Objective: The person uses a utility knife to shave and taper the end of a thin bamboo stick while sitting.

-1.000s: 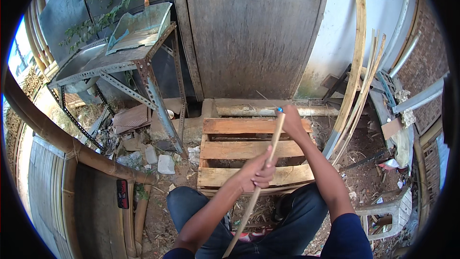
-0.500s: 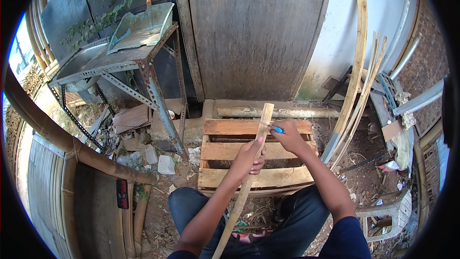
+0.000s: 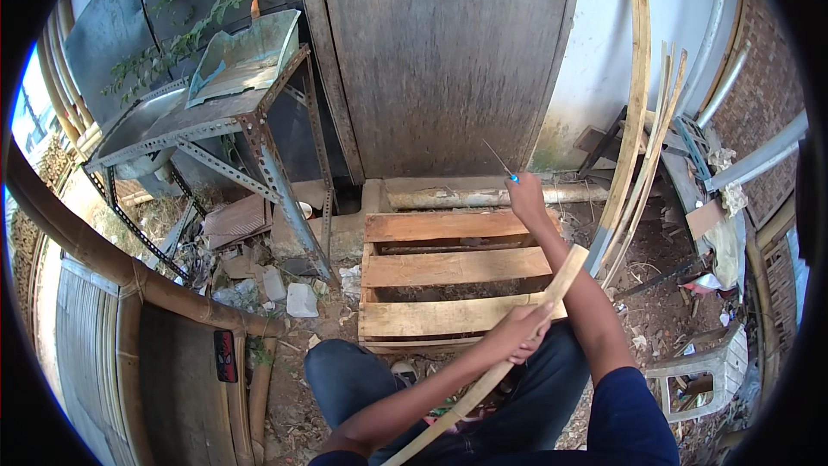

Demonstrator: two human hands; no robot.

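Note:
My left hand [image 3: 517, 334] is closed around a long, flat bamboo strip [image 3: 567, 274]. The strip slants from the lower edge up to the right, and its upper end crosses in front of my right forearm. Beyond the far edge of a low slatted wooden bench [image 3: 457, 267], my right hand [image 3: 525, 197] is raised, gripping a blue-handled knife [image 3: 515, 178]. Its thin blade points up and to the left, apart from the strip. Most of the handle is hidden in my fist.
A rusty metal stand with a sink [image 3: 147, 134] stands at the left. Long bamboo slats [image 3: 636, 78] lean on the white wall at the right. A phone [image 3: 225, 355] lies on wood at lower left. Rubble and a broken plastic piece [image 3: 729, 371] lie on the ground.
My right hand has lifted the knife off the strip and moved slightly up and right. My left hand has brought the strip down and to the right, tilting it more.

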